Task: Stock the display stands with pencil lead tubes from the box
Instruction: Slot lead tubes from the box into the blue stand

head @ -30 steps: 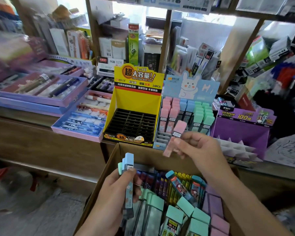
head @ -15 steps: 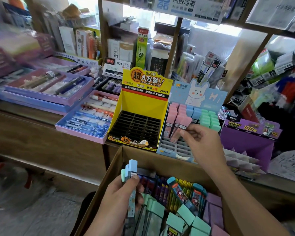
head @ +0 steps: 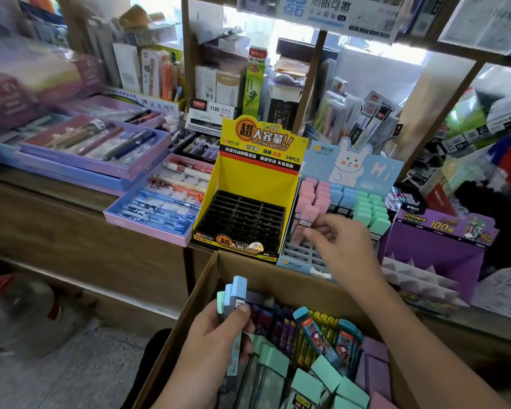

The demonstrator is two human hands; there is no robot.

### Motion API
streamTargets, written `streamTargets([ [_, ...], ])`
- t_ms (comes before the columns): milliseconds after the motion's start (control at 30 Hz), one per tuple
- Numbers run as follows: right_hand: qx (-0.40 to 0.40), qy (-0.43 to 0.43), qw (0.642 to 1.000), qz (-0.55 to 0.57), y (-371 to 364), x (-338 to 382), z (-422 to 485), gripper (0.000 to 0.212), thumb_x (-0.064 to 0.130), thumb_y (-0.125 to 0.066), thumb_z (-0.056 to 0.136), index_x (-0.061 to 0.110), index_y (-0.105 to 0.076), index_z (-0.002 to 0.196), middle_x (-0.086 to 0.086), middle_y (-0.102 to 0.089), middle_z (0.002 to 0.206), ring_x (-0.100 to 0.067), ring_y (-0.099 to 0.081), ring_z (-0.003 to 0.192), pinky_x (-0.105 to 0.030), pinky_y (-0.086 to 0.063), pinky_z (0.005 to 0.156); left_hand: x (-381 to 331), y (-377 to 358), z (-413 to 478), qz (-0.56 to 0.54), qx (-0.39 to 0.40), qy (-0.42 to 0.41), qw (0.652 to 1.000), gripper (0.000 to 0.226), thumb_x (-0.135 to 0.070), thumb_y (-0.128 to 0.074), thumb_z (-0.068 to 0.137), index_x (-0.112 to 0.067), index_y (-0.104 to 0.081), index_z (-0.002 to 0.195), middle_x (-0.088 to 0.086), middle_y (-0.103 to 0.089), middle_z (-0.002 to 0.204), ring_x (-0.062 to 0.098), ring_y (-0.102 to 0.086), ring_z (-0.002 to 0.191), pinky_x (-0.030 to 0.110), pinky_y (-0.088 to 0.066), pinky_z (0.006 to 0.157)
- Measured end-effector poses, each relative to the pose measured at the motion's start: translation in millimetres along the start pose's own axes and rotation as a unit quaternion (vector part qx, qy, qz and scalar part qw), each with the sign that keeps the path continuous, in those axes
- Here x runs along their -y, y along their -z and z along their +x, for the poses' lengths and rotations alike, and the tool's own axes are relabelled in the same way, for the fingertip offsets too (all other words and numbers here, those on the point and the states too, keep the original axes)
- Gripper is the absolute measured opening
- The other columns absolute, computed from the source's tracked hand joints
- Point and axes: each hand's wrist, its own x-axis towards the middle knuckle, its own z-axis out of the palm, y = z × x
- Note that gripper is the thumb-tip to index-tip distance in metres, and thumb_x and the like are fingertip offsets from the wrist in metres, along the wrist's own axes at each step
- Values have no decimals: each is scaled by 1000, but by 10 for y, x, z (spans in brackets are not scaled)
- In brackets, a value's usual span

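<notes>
My left hand (head: pixel 211 346) grips a small bundle of blue and green lead tubes (head: pixel 233 305) above the cardboard box (head: pixel 207 278). The box holds several green, purple and blue tubes (head: pixel 322 382). My right hand (head: pixel 341 246) pinches a pink lead tube (head: pixel 306 224) standing in a slot of the light-blue rabbit display stand (head: pixel 298 261). That stand carries rows of pink, blue and green tubes (head: pixel 351 205). Beside it, to the left, the yellow display stand (head: pixel 257 184) has an empty black grid.
A purple display stand (head: pixel 443 246) with white dividers sits to the right. Pink and blue pen trays (head: pixel 148 216) lie left on the wooden counter (head: pixel 56 231). Shelves packed with stationery rise behind.
My right hand carried the pink tube from above the box forward into the rabbit stand and lowered it into a slot. The left hand kept its bundle in place.
</notes>
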Motion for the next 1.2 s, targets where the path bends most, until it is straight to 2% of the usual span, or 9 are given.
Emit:
streamTargets([
  [133, -13, -8, 1000, 4, -73, 34, 29, 3, 19, -75, 92, 16, -75, 91, 9, -69, 79, -6, -66, 80, -26, -55, 76, 8, -5, -12, 19, 4, -26, 999, 22, -17, -63, 97, -19, -70, 76, 8, -64, 71, 21, -57, 53, 28, -44, 47],
  [367, -50, -3, 999, -15, -152, 30, 28, 9, 19, -75, 91, 11, -78, 93, 22, -62, 74, 8, -61, 75, -17, -51, 74, -25, -12, -67, 85, 23, -85, 993, 11, -22, -65, 96, -24, -71, 86, 3, -67, 71, 19, -58, 55, 27, -47, 53],
  [433, -50, -8, 999, -13, -155, 30, 27, 10, 19, -75, 91, 10, -78, 95, 19, -63, 74, 7, -61, 76, -16, -51, 74, -35, -19, -84, 96, 23, -94, 991, 8, -24, -66, 95, -23, -71, 89, 3, -68, 72, 18, -58, 56, 27, -48, 54],
  [567, -50, -52, 997, 33, -134, 58, -46, 14, 19, -75, 91, 11, -75, 103, 11, -70, 82, -2, -67, 77, -24, -57, 76, -44, -38, -117, 97, 26, -104, 990, 8, -23, -65, 95, -17, -70, 99, 6, -69, 73, 18, -56, 54, 28, -47, 52],
  [667, -61, -59, 993, 77, -91, 132, -206, 10, 16, -74, 91, 21, -72, 100, 12, -70, 82, 1, -66, 77, -15, -54, 68, -46, -45, -125, 98, 32, -112, 988, 12, -25, -66, 94, -18, -69, 103, 9, -71, 75, 19, -56, 55, 28, -47, 52],
  [733, -24, -45, 992, 116, -68, 196, -355, 12, 14, -73, 92, 25, -73, 94, 10, -73, 79, -1, -69, 75, -15, -55, 68, -41, -50, -127, 102, 39, -116, 987, 18, -32, -68, 90, -20, -69, 103, 9, -71, 76, 18, -58, 56, 27, -48, 53],
  [800, 59, -49, 985, 154, -52, 244, -512, 12, 20, -70, 92, 31, -74, 95, 12, -76, 83, -5, -72, 74, -18, -58, 68, -32, -55, -130, 106, 47, -120, 986, 24, -39, -68, 85, -25, -70, 104, 9, -71, 77, 18, -59, 56, 25, -48, 54],
  [967, 224, -108, 937, 246, -36, 177, -758, 15, 29, -70, 95, 33, -77, 108, 0, -79, 91, -14, -74, 78, -22, -57, 67, -13, -88, -125, 114, 61, -130, 983, 29, -42, -65, 86, -28, -70, 110, 5, -69, 76, 19, -58, 57, 29, -47, 55],
  [1200, 208, -176, 885, 379, -47, 149, -801, 15, 24, -84, 83, 21, -78, 97, -11, -78, 91, -18, -72, 73, -23, -55, 62, -40, -222, -165, 103, 87, -112, 985, 30, -45, -57, 88, -32, -72, 110, 9, -68, 77, 21, -60, 61, 24, -47, 53],
])
